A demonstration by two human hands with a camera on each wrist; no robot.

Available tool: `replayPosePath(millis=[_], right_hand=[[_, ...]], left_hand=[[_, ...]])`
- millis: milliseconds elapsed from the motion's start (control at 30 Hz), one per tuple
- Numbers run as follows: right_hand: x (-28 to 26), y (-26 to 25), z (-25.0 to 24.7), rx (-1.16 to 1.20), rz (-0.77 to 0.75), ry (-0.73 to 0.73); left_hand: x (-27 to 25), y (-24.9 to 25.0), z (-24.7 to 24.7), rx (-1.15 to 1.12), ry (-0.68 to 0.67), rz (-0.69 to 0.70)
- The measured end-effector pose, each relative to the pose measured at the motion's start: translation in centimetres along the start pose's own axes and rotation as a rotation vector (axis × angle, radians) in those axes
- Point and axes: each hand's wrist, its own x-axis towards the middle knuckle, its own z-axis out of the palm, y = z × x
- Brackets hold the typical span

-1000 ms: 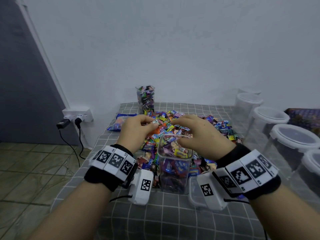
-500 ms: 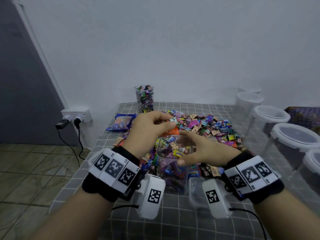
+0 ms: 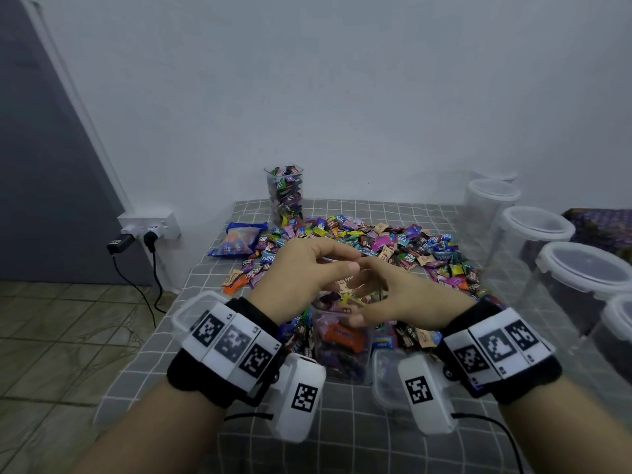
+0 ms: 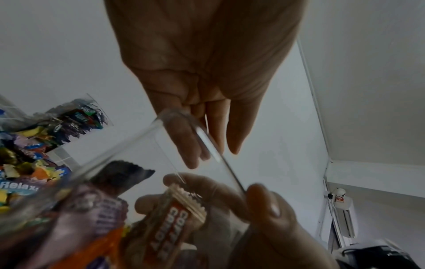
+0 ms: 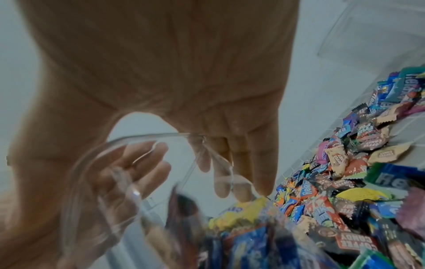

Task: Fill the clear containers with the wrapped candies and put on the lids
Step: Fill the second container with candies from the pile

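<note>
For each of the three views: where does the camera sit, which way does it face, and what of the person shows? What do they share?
Head: worn on the head, facing forward and down at the table; both forearms, left hand and right hand over the container.
Left wrist: under the left palm, looking up past the container rim; both hands.
Right wrist: under the right palm, facing the candies; both hands.
Shared: all show the container and both hands.

The square clear plastic container has smooth, glossy walls. The wrapped candies heaped behind it wear crinkled, shiny foil and plastic wrappers with serrated ends. The grey checked tablecloth looks like soft matt woven fabric. The round translucent plastic tubs look faintly frosted.
</note>
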Motion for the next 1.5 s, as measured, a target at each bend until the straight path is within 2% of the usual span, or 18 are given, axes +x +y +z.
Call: replayPosePath(millis=[233, 367, 433, 533, 633, 733, 800, 867, 1000, 1133, 1300, 1500], right_hand=[[0.0, 0.0, -0.1, -0.016, 0.019, 0.0], [0.1, 0.2, 0.0, -0.004, 0.01, 0.032], [0.2, 0.3, -0.2, 0.03, -0.005, 0.106], [0.7, 1.0, -0.8, 0.049, 0.042, 0.292], [1.8, 2.6, -1.7, -0.174, 0.142, 0.347], [3.1, 4.5, -2.2, -0.477, 0.303, 0.183], [3.6, 5.6, -2.0, -0.569, 0.369, 0.065], [4.0, 6.3, -1.8, -0.629, 0.407, -0.024], [4.0, 6.4, -1.4, -0.65, 0.444, -0.144], [4.3, 5.9, -0.8, -0.692, 0.428, -0.193], [4.7, 5.6, -0.2, -0.783, 0.405, -0.225], [4.7, 5.1, 0.3, -0.805, 0.372, -0.174]], left_hand=[[0.1, -0.3, -0.4, -0.042, 0.126, 0.094], [0.3, -0.7, -1.5, -0.055, 0.239, 0.077], [0.6, -1.4, -2.2, -0.039, 0.292, 0.039], [1.3, -3.5, -3.6, 0.081, 0.325, -0.061], [1.7, -6.0, -4.9, 0.295, 0.231, -0.212], [1.7, -8.1, -5.3, 0.666, 0.085, -0.342], [1.6, -8.8, -5.3, 0.855, -0.006, -0.39], [1.6, -9.5, -5.4, 0.952, -0.108, -0.443], [1.9, -10.3, -5.4, 1.008, -0.257, -0.525], [2.0, -10.4, -4.6, 1.046, -0.337, -0.477], [2.1, -10.1, -3.7, 1.042, -0.376, -0.452], [2.3, -9.6, -3.4, 1.101, -0.367, -0.394]])
